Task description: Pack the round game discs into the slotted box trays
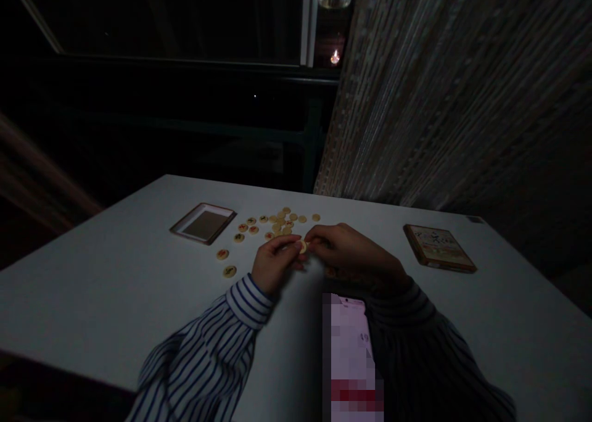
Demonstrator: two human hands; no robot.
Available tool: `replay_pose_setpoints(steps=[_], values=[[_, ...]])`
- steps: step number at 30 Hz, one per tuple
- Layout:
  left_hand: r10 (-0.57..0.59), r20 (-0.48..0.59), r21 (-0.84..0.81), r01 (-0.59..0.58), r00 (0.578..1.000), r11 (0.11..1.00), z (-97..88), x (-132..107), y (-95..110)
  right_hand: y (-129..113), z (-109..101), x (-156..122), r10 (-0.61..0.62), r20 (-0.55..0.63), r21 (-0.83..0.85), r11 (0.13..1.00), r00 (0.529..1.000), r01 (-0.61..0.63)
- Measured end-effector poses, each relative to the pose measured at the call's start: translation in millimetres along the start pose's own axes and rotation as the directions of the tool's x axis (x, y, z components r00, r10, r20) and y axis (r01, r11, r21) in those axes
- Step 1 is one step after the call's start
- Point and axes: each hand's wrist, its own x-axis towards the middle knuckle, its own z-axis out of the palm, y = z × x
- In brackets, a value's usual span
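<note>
A round, pale xiangqi piece (303, 247) is held up between the fingertips of my two hands, above the white table. My left hand (274, 263) pinches it from the left side. From the right, the curled fingers of my right hand (348, 249) meet the same piece; the hand hides part of its own grip. Just beyond the fingers lies a loose cluster of xiangqi pieces (279, 224), some showing red or dark characters and others plain. Two more, a red-marked piece (222, 255) and a dark-marked piece (229, 271), rest left of my left hand. Several dim pieces sit in shadow under my right wrist.
An open, shallow box (174, 229) stands at the back left of the white table (115, 274). On the right lies a box lid with a printed picture (439, 247). A lit phone (354, 348) is near my right forearm. String curtains (393, 101) hang behind.
</note>
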Motion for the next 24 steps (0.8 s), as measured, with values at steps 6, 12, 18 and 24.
replay_pose_setpoints(steps=[6, 12, 18, 24], values=[[0.082, 0.005, 0.042, -0.082, 0.997, 0.996, 1.4, -0.2, 0.6, 1.0, 1.1, 1.1, 0.016, 0.008, -0.008, 1.000, 1.000, -0.016], [0.114, -0.027, 0.068, -0.112, 0.993, 0.991, 3.3, -0.5, 3.0, 2.6, 2.7, 1.7, 0.004, 0.017, -0.026, 1.000, 1.000, -0.003], [0.122, -0.037, 0.140, -0.116, 0.992, 0.983, 0.0, 1.8, -1.3, 1.7, 1.8, 0.9, 0.016, 0.018, -0.048, 0.999, 1.000, -0.015], [0.113, -0.025, 0.137, -0.109, 0.993, 0.985, -2.9, 3.6, -2.9, 2.1, 2.5, 1.6, 0.015, 0.017, -0.042, 0.999, 1.000, -0.015]])
